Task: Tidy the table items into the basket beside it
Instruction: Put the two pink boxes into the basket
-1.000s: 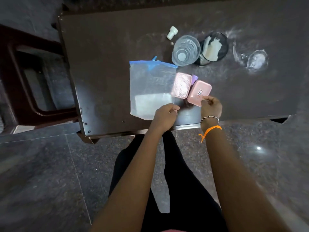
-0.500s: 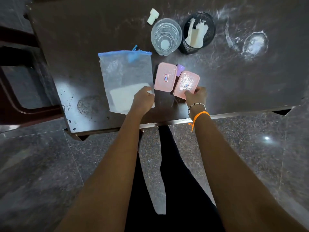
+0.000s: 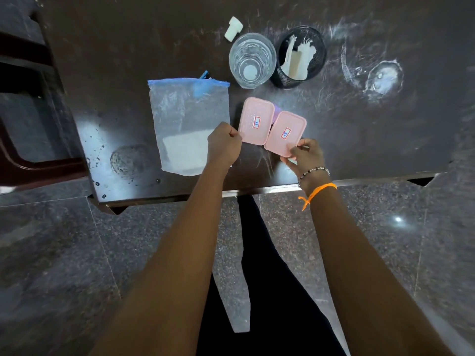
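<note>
Two pink lidded boxes lie side by side near the front of the dark table (image 3: 128, 60). My left hand (image 3: 223, 146) is curled into a fist and pinches the near-left corner of the left pink box (image 3: 255, 120). With thumb and fingers, my right hand (image 3: 302, 155) pinches the near edge of the right pink box (image 3: 286, 132). A small purple thing (image 3: 277, 109) peeks out between the boxes. Just left of my left hand lies a clear zip bag (image 3: 189, 116) with a blue top. No basket is in view.
Behind the boxes stand a clear glass (image 3: 252, 60) and a black mesh cup (image 3: 299, 56) holding white pieces. A small white cap (image 3: 233, 28) lies farther back. A dark chair (image 3: 25, 111) stands at the table's left side. The floor below is grey stone.
My left hand has moved from the zip bag's near corner to the left pink box's corner. My right hand stays on the right pink box.
</note>
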{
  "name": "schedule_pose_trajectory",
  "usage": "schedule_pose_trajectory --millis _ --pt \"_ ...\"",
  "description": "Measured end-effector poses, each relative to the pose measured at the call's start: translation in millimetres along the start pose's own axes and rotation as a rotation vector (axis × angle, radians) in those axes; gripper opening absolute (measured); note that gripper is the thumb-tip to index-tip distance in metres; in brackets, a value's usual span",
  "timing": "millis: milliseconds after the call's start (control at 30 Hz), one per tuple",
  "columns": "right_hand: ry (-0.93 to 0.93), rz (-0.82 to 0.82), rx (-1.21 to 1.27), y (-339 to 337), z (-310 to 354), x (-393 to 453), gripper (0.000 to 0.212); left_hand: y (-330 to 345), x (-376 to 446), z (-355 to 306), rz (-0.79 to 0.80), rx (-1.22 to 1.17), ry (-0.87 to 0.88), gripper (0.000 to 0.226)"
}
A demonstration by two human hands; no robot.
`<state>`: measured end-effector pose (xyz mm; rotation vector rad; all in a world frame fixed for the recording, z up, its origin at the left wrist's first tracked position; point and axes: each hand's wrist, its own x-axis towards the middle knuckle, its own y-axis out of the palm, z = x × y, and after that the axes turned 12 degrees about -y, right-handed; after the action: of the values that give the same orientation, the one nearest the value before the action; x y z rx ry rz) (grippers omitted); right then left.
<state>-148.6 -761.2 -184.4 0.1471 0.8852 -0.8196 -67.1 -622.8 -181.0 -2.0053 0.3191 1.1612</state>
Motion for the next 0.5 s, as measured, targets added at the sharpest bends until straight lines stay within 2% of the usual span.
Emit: schedule_pose_trajectory --millis 233,500 --pt "-0.04 0.289 0.019 11 21 -30 0.023 -47 -31 43 0.014 -0.384 -0.16 0.008" --pt "-0.017 0.603 -0.055 109 27 -88 0.018 -142 -39 117 -0.109 -0.854 -0.235 0.013"
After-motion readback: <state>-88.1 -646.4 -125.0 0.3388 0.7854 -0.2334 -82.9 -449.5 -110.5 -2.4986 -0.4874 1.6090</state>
